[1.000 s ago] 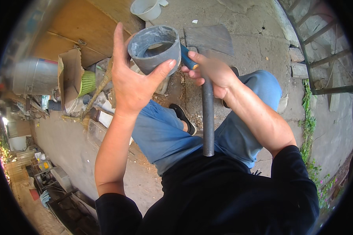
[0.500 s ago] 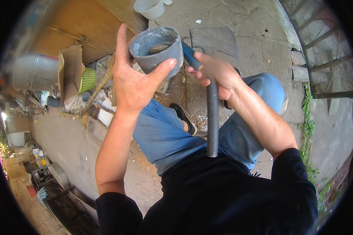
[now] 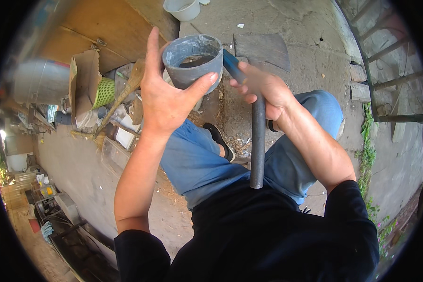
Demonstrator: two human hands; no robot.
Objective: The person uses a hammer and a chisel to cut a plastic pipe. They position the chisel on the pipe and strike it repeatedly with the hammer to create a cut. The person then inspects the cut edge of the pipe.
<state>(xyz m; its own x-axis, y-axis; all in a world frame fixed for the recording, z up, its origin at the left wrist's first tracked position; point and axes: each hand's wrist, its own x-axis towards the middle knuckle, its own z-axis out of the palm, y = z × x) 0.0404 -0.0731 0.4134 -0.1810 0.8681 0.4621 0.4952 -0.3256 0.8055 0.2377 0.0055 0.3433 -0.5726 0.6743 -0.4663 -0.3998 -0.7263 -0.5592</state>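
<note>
My left hand [image 3: 165,105] grips a short, wide grey plastic pipe piece [image 3: 195,73], with the thumb along its near side and a finger raised at its left. The pipe's open mouth faces upward, and pale smears mark its inner wall. To its right, my right hand [image 3: 270,91] is closed around a dark grey rod [image 3: 257,145] whose lower end hangs toward my lap. A blue bar-like part [image 3: 232,65] sticks out past the right fingers, close to the pipe's right side. Whether it joins the rod is hidden by the hand, which is partly blurred.
A flat grey board [image 3: 263,49] lies on the concrete ahead. Farther off stands a white bucket [image 3: 183,10]. At left are a cardboard box [image 3: 84,84], a green basket [image 3: 104,91], a broom [image 3: 120,96] and a clear plastic tray [image 3: 113,157]. A metal frame [image 3: 395,80] stands at right.
The pipe piece has shifted slightly right with my left hand and tipped a little, showing more of its outer wall. My right hand has moved slightly right with the rod.
</note>
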